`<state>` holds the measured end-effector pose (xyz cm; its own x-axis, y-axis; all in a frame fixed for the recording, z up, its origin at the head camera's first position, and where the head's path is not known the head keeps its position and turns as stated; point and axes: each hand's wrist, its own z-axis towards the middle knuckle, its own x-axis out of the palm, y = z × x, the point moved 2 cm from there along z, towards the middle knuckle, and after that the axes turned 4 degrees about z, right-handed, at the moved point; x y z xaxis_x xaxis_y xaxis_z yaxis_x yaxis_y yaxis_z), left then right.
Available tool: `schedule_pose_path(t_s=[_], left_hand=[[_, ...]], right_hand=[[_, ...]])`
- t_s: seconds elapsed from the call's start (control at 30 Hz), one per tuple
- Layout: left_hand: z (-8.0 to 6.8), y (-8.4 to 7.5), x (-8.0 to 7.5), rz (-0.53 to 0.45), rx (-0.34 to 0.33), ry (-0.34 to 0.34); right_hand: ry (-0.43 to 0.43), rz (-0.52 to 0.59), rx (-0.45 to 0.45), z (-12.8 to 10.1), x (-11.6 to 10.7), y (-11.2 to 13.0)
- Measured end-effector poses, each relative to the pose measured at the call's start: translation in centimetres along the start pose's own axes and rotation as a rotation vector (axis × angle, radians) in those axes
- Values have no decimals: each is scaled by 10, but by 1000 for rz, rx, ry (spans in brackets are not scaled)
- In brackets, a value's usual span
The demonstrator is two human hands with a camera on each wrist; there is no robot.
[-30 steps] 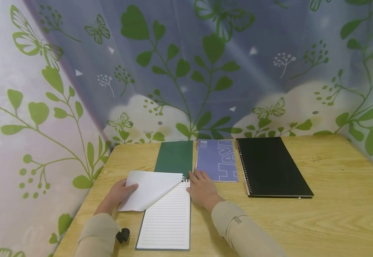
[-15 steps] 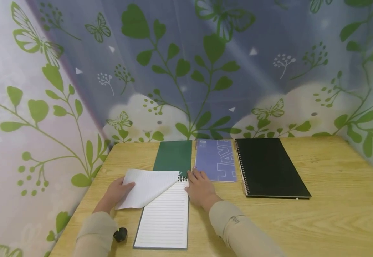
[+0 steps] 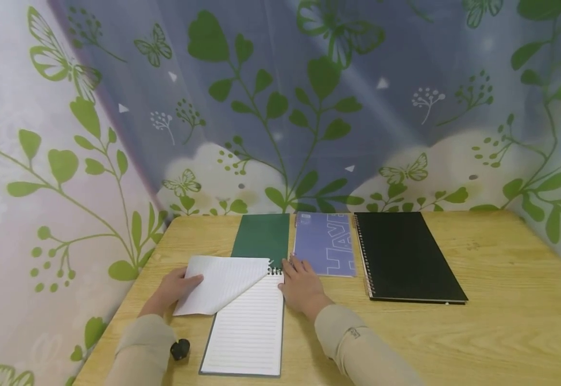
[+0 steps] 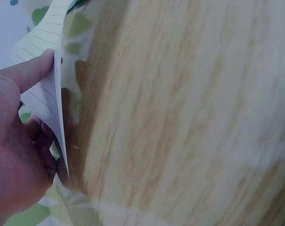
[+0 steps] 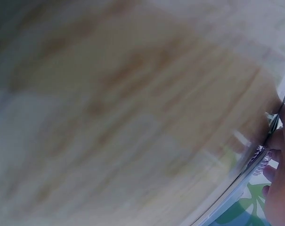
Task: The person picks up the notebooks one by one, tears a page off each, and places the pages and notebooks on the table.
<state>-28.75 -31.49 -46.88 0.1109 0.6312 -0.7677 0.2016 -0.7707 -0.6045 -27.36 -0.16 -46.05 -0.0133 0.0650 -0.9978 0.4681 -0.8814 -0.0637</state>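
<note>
Nearest the person, the spiral notepad (image 3: 246, 327) lies open at the wooden table's (image 3: 478, 332) front left, and the left hand (image 3: 171, 289) pinches the lifted lined page (image 3: 220, 283) between thumb and fingers; a hard pull could tear it at the coil. The right hand (image 3: 302, 287) presses flat, fingers straight, at the notepad's top right corner by the spiral binding (image 3: 274, 269). Should it slip, I judge the pad could slide into the purple notebook (image 3: 325, 244) or black spiral notebook (image 3: 403, 256) beyond.
</note>
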Motion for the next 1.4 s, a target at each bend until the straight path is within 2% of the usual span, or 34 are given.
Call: schedule_pose_path(t_s=[0.13,0.37,0.63,0.73,0.9,1.0,1.23,1.4], left_hand=[[1,0,-1,-15,-18,9],[6,9,-8,-113,-58,-18],[4,15,-9,-125,-94,-24],[2,19,-13,-60,-92,-51],[-4,27,-25,142,-30,-127],[-7,29,-28,194,-1,-143],[-6,31,-29,132,-66,-127],[-6,30,-30,31,-108,-114]], right_hand=[[-7,14,-1,-1,-2,-1],[32,12,32,0,1,-10],[23,18,16,-2,4,-11],[23,19,18,-2,5,-11],[22,24,9,-2,5,-10],[28,23,13,-3,4,-10],[9,21,12,-3,3,-9],[11,23,14,-3,2,-8]])
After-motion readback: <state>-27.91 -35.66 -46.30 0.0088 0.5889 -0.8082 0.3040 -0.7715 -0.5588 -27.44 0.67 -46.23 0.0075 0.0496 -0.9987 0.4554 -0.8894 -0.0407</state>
